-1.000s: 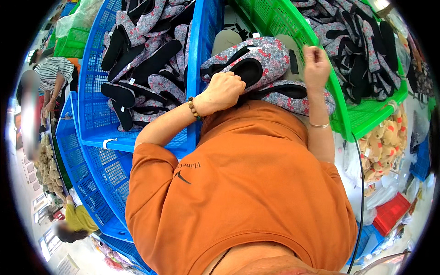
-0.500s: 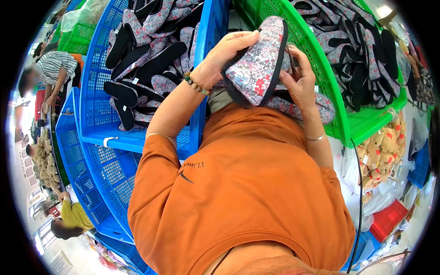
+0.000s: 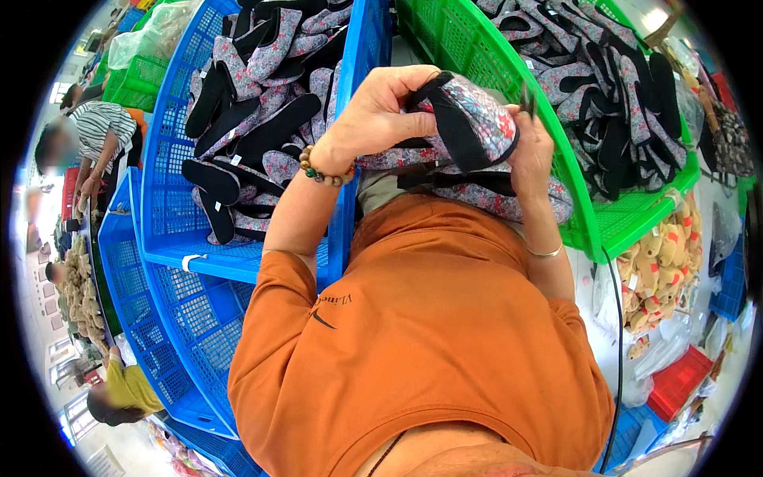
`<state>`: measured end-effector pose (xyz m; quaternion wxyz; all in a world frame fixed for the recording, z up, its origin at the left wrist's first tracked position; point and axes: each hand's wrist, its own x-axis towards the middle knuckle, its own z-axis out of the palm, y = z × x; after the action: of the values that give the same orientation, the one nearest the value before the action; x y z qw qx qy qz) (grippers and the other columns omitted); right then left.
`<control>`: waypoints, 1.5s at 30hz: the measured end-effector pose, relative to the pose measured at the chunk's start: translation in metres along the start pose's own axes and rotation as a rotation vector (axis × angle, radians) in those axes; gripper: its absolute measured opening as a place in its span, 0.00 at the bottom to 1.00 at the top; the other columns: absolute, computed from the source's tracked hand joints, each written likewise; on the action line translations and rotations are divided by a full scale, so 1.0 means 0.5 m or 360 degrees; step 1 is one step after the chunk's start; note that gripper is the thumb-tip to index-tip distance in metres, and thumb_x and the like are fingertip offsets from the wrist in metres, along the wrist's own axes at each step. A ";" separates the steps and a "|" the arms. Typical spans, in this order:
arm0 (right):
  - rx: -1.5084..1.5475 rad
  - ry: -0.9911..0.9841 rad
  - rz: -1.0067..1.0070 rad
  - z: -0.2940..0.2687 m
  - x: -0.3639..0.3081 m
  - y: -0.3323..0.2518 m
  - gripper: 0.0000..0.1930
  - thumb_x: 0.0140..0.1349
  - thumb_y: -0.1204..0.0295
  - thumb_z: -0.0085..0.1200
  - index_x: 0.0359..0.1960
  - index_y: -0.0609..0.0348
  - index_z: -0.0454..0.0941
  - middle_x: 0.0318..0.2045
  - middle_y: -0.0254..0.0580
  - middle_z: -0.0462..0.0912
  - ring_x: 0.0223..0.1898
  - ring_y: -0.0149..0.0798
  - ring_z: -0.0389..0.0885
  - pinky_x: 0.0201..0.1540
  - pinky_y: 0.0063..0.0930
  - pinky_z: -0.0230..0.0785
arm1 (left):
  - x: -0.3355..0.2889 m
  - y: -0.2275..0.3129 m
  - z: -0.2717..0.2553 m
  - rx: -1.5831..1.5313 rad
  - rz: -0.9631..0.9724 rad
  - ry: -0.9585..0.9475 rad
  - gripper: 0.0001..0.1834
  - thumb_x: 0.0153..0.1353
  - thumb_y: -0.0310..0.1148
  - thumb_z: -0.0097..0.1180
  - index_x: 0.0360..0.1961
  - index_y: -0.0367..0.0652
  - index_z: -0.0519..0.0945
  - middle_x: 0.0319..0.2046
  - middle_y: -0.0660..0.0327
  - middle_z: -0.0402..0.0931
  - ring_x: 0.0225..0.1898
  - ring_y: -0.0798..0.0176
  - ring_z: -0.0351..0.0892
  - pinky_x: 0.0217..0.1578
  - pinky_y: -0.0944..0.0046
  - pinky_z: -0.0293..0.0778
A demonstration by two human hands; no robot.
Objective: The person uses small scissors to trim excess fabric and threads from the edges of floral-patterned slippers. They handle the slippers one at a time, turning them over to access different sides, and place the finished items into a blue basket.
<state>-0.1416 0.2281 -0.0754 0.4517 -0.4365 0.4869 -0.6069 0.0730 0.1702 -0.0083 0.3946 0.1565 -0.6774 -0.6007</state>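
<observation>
A floral slipper (image 3: pixel 483 111) with black trim and a black band is held up over my lap, tilted, its black side partly facing left. My left hand (image 3: pixel 383 107) is closed on its left end, thumb along the near side. Beside the right end of the slipper, my right hand (image 3: pixel 531 147) is closed around a small dark snips-like tool (image 3: pixel 528 100) that points upward and is blurred. Whether the right fingertips touch the slipper I cannot tell. Below, another floral slipper (image 3: pixel 493 199) lies across my lap, with more of the same fabric behind the held one.
At the left stands a blue crate (image 3: pixel 163 195) heaped with floral and black slippers. A green crate (image 3: pixel 588 226) on the right holds more. Plush toys (image 3: pixel 656 262) lie beyond it. Further blue crates (image 3: pixel 127 254) and people at work (image 3: pixel 107 127) are at the far left.
The slipper has turned and come lower, now showing its black band instead of the broad floral side. My left wrist has rolled; my right hand has shifted slightly right with the tool upright.
</observation>
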 end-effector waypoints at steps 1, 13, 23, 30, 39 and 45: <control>-0.0012 -0.0046 -0.0089 -0.007 -0.004 -0.010 0.15 0.69 0.64 0.43 0.42 0.67 0.75 0.27 0.27 0.72 0.23 0.16 0.60 0.23 0.12 0.49 | 0.006 0.009 -0.009 0.0183 0.0078 -0.0096 0.15 0.50 0.21 0.64 0.40 0.34 0.78 0.34 0.66 0.79 0.34 0.77 0.73 0.36 0.73 0.72; -0.0660 -0.0198 -0.0643 -0.031 -0.028 -0.052 0.11 0.63 0.68 0.52 0.30 0.66 0.75 0.24 0.41 0.74 0.25 0.33 0.71 0.29 0.24 0.64 | 0.033 -0.023 0.018 0.1471 0.0414 -0.0418 0.10 0.48 0.27 0.56 0.33 0.35 0.74 0.25 0.53 0.74 0.28 0.51 0.76 0.28 0.59 0.71; -0.0893 -0.0201 -0.0758 -0.031 -0.016 -0.050 0.12 0.61 0.67 0.55 0.28 0.65 0.74 0.23 0.43 0.72 0.23 0.39 0.70 0.27 0.27 0.63 | 0.030 -0.054 0.009 0.0675 0.0091 0.0049 0.06 0.58 0.21 0.54 0.36 0.35 0.78 0.30 0.66 0.77 0.32 0.75 0.75 0.32 0.74 0.71; -0.1060 -0.0298 -0.0742 -0.019 -0.014 -0.067 0.11 0.56 0.70 0.60 0.30 0.66 0.74 0.23 0.40 0.71 0.21 0.33 0.68 0.25 0.23 0.62 | 0.031 -0.080 -0.019 -0.0285 -0.0174 0.0292 0.06 0.63 0.28 0.53 0.37 0.37 0.79 0.32 0.65 0.78 0.33 0.75 0.74 0.36 0.74 0.71; -0.0687 -0.0498 -0.0540 0.012 0.003 -0.092 0.16 0.47 0.67 0.69 0.29 0.63 0.75 0.20 0.35 0.67 0.20 0.26 0.63 0.21 0.21 0.58 | 0.030 -0.076 -0.017 -0.0096 -0.0188 0.0243 0.07 0.65 0.29 0.51 0.38 0.37 0.79 0.33 0.67 0.77 0.35 0.76 0.73 0.38 0.75 0.70; -0.1046 -0.0545 -0.0778 0.038 0.016 -0.091 0.09 0.54 0.71 0.60 0.27 0.64 0.74 0.21 0.44 0.74 0.20 0.40 0.72 0.23 0.30 0.64 | 0.034 -0.086 0.005 0.0363 -0.0101 0.0236 0.10 0.64 0.29 0.52 0.43 0.35 0.78 0.31 0.68 0.79 0.33 0.79 0.68 0.34 0.74 0.70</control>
<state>-0.1306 0.2222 -0.0272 0.2064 -0.7534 0.4547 -0.4278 0.0489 0.1503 -0.0426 0.4040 0.2656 -0.7050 -0.5188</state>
